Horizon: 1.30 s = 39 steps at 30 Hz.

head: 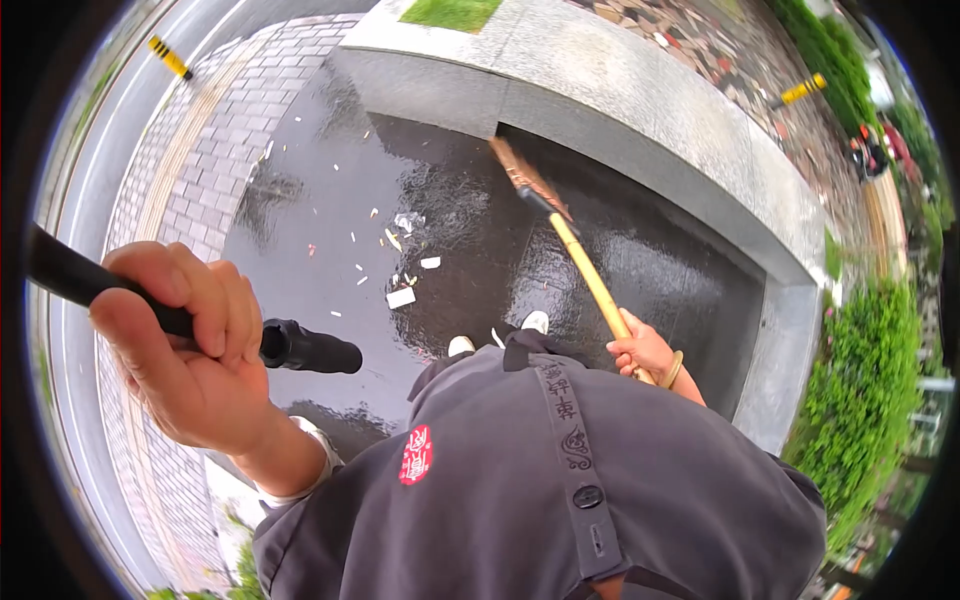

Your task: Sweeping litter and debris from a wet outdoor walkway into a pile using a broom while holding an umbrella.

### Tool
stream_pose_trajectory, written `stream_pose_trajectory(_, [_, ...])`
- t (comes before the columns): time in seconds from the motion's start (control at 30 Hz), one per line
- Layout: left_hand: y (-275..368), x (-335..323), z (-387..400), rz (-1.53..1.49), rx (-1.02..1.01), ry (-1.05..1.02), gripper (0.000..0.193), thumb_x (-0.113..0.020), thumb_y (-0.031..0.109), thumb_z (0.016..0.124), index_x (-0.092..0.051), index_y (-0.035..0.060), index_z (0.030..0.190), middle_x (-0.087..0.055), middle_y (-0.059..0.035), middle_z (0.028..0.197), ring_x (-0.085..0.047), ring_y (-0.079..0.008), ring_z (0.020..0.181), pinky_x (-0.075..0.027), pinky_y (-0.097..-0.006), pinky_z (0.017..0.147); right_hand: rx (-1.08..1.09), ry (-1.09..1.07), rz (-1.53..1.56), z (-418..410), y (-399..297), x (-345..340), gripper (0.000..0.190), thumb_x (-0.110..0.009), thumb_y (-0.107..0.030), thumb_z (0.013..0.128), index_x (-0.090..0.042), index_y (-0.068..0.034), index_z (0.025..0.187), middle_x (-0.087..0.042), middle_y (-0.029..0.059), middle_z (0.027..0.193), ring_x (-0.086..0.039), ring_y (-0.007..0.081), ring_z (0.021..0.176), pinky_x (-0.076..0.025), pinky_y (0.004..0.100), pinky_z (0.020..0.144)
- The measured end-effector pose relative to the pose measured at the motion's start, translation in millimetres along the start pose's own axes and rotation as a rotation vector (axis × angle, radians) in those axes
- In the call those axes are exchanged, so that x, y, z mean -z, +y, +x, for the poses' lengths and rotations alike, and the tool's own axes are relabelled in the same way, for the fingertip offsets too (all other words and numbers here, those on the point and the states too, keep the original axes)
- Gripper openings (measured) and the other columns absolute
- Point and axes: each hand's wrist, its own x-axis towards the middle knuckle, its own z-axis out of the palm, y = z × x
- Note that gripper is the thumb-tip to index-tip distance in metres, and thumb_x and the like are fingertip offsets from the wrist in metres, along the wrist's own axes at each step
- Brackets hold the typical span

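Observation:
My left hand (191, 345) is raised at the left, its fingers wrapped around a black rod-like handle (64, 266). Just below that fist is a black cylindrical object (311, 346); whether it joins the handle cannot be told. My right hand (643, 346), with a bangle at the wrist, grips the yellow pole of a broom (589, 274). The brown broom head (529, 174) is blurred and lies close to the foot of a low stone wall (585, 146). Left of the broom, on wet dark paving (322, 225), are a white scrap (401, 298), crumpled clear plastic (409, 220) and several small white bits.
My white shoes (460, 346) stand on the paving behind the litter. A light brick sidewalk (199, 169) with a yellow-black bollard (169, 57) runs along the left, beside a road (82, 232). The wall turns a corner at the right, near green shrubs (859, 375).

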Motion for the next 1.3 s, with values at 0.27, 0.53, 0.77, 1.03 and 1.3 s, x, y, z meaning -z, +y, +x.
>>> stream_pose_trajectory(0.27, [-6.6, 12.9, -23.9, 0.089, 0.051, 0.147, 0.039, -0.033, 0.041, 0.09, -0.038, 0.0039, 0.078, -0.031, -0.0005, 0.051, -0.022, -0.0042, 0.034, -0.017, -0.0176, 0.031, 0.046, -0.076, 0.049, 127.1, -66.6, 58.5, 0.044, -0.049, 0.008, 0.074, -0.034, -0.017, 0.107, -0.04, 0.0027, 0.062, -0.039, 0.0072, 0.041, -0.036, 0.0219, 0.032])
stream_pose_trajectory(0.53, [-18.0, 37.4, -48.6, 0.098, 0.109, 0.242, 0.035, -0.036, 0.032, 0.091, -0.039, 0.001, 0.077, -0.036, -0.0029, 0.058, -0.026, -0.0042, 0.036, -0.017, -0.0174, 0.031, -0.043, 0.074, -0.301, 123.5, -49.8, 32.1, 0.085, -0.051, 0.008, 0.072, -0.002, -0.019, 0.136, -0.041, 0.002, 0.058, -0.042, 0.0089, 0.039, -0.04, 0.0258, 0.033])
stream_pose_trajectory(0.77, [-22.9, 51.8, -40.1, 0.184, 0.155, 0.308, 0.033, -0.036, 0.025, 0.092, -0.041, 0.0032, 0.068, -0.033, 0.0015, 0.051, -0.026, -0.0018, 0.038, -0.016, -0.0175, 0.033, -0.086, -0.087, -0.213, 19.1, -43.7, -4.3, 0.075, -0.049, 0.008, 0.074, -0.012, -0.017, 0.134, -0.04, 0.0013, 0.062, -0.041, 0.0077, 0.042, -0.039, 0.0232, 0.036])
stream_pose_trajectory(1.03, [-11.9, 52.8, -46.2, 0.203, 0.06, 0.326, 0.036, -0.034, 0.027, 0.092, -0.041, 0.0027, 0.067, -0.033, 0.0009, 0.051, -0.025, -0.0025, 0.037, -0.016, -0.0174, 0.033, -0.016, -0.089, -0.128, 40.2, -60.0, 15.8, 0.074, -0.049, 0.008, 0.074, -0.014, -0.02, 0.133, -0.041, 0.0033, 0.061, -0.038, 0.0076, 0.04, -0.035, 0.022, 0.034])
stream_pose_trajectory(1.3, [-4.4, 36.0, -72.2, 0.141, 0.034, 0.283, 0.037, -0.033, 0.034, 0.092, -0.04, 0.001, 0.077, -0.035, -0.003, 0.058, -0.024, -0.0037, 0.038, -0.016, -0.0178, 0.033, -0.027, 0.08, -0.45, 138.4, -91.5, 59.1, 0.086, -0.048, 0.01, 0.071, -0.002, -0.023, 0.136, -0.041, 0.0024, 0.058, -0.042, 0.0095, 0.039, -0.039, 0.0255, 0.033])
